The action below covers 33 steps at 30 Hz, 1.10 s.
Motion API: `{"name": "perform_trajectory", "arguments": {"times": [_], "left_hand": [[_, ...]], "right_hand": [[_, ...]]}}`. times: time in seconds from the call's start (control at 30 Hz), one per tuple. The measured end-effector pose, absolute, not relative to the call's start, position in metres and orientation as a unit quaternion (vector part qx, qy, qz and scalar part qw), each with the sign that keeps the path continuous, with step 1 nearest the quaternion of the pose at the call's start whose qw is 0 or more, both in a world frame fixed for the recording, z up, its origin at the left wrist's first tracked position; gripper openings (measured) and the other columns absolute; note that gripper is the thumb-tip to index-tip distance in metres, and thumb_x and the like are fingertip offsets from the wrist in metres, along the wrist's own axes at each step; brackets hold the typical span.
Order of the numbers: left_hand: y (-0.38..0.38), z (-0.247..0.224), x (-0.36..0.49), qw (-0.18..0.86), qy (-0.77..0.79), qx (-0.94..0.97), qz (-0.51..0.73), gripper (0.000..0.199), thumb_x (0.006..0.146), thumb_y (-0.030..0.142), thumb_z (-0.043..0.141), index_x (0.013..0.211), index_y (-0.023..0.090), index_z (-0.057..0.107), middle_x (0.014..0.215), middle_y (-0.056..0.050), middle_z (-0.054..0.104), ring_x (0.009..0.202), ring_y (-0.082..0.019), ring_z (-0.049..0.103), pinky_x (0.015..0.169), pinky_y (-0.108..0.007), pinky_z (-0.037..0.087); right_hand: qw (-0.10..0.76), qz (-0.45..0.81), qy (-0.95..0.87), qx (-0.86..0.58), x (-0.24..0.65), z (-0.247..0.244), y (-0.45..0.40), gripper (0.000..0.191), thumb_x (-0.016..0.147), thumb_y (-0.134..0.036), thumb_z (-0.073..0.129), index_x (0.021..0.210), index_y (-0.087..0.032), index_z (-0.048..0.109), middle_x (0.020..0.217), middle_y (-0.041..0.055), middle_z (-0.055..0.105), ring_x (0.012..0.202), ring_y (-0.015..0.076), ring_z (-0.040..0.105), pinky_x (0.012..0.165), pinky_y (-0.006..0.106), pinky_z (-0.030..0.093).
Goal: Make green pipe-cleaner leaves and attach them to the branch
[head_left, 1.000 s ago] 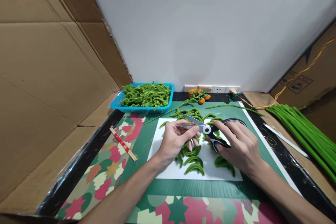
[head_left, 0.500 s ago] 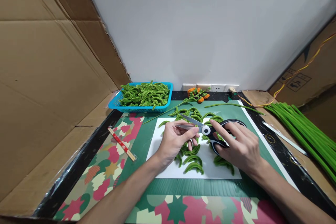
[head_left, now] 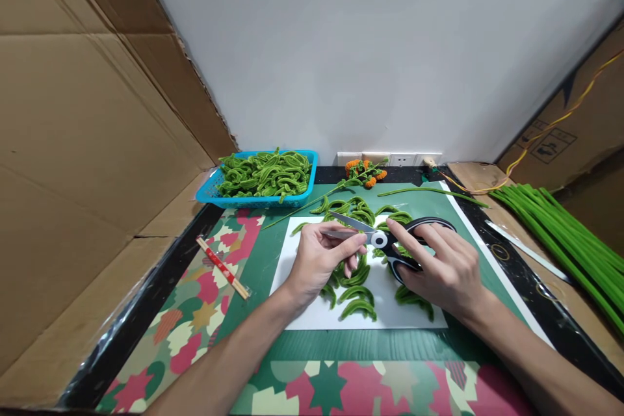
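Observation:
Fingers of my right hand (head_left: 441, 260) are through the handles of black-handled scissors (head_left: 379, 240), whose blades stand spread apart and point left. My left hand (head_left: 324, 257) is closed in a pinch right at the blades, thumb against fingers. What it pinches is hidden or too small to make out. Under both hands, curved pieces of fuzzy green pipe cleaner (head_left: 358, 307) lie in small groups on a white sheet of paper (head_left: 312, 318). More green pieces (head_left: 361, 211) lie behind the scissors.
At the back left a blue basket (head_left: 258, 201) holds many green pieces. An orange-flowered stem (head_left: 365, 172) lies near the wall sockets (head_left: 402, 160). Wrapped chopsticks (head_left: 223, 268) lie left, and long green pipe cleaners (head_left: 560, 240) right. Cardboard (head_left: 88, 143) stands at the left.
The whole view has shifted slightly. Both hands and the scissors keep nearly the same pose, blades still apart.

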<state>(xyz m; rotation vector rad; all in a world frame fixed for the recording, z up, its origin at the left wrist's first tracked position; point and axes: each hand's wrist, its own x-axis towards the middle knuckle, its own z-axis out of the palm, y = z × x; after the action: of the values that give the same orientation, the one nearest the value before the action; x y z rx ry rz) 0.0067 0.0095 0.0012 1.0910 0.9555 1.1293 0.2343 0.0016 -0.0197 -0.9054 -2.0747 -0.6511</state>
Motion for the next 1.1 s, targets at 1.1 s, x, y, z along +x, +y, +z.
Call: {"name": "perform_trajectory", "arguments": {"times": [1.1], "left_hand": [[0.015,0.0,0.003,0.61,0.409,0.483,0.476,0.034,0.071,0.04,0.098,0.079,0.012,0.079,0.069,-0.007,0.078,0.042,-0.013,0.064,0.036,-0.02,0.05]], "right_hand": [[0.355,-0.259,-0.823,-0.359,0.241,-0.017,0.0008,0.055,0.091,-0.007,0.062,0.145,-0.016,0.063,0.085,0.0048,0.068,0.076,0.02,0.062,0.072,0.032,0.045]]}}
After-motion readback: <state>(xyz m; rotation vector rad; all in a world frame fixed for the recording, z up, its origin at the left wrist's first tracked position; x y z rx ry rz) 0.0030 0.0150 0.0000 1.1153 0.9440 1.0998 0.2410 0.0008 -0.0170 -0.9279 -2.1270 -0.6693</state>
